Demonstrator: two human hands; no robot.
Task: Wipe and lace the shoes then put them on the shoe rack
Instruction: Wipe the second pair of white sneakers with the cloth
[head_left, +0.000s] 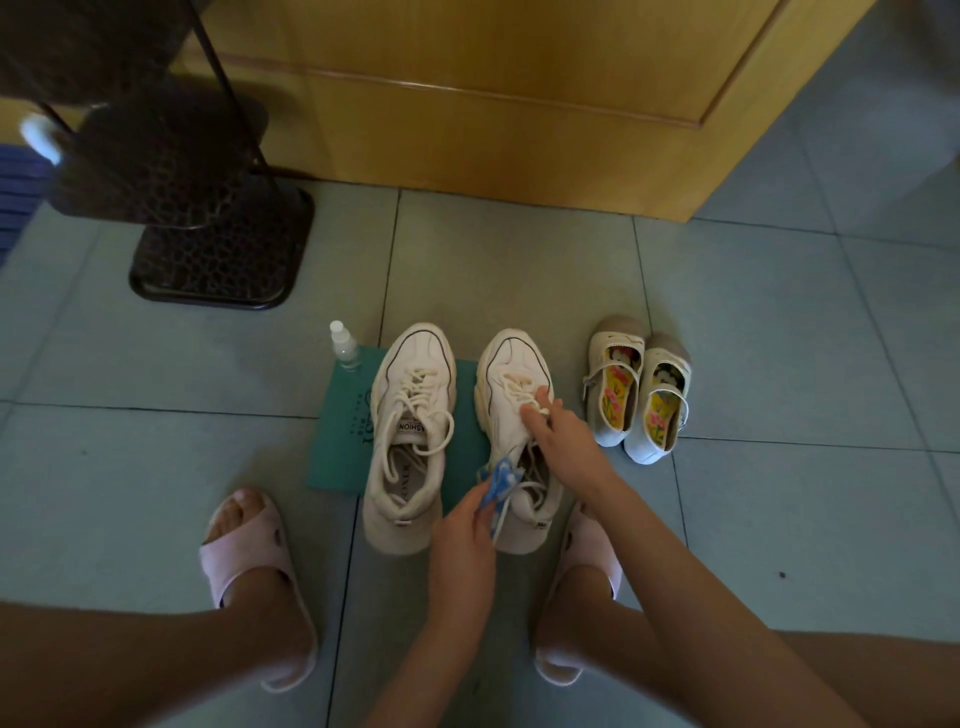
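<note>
Down on the grey-green tiled floor (156, 364), two cream-white chunky sneakers are sitting side by side, toes pointing away, on a teal rectangular mat (340, 436). The left sneaker (410, 431) is lying untouched, its laces looping loosely over the tongue. All the action is on the right sneaker (506, 374): the right hand (558, 434) is reaching over its middle, fingertips pinching the white laces at the eyelets. The left hand (462, 525) is hovering at the heel end, gripping a crumpled blue and white cloth (496, 480) and, with it, a loose white lace (501, 519) trailing down past the fingers.

A small clear plastic spray bottle (344, 347) is standing upright at the mat's far left corner. Just right of the sneakers, a pair of small cream strap shoes with bright floral insoles (639, 395) is waiting on the tiles. The dark metal shoe rack (218, 234) is standing well apart at the upper left, beside a yellow wooden cabinet (519, 104). The person is crouching in pale pink foam slippers (249, 545), one foot either side of the sneakers
</note>
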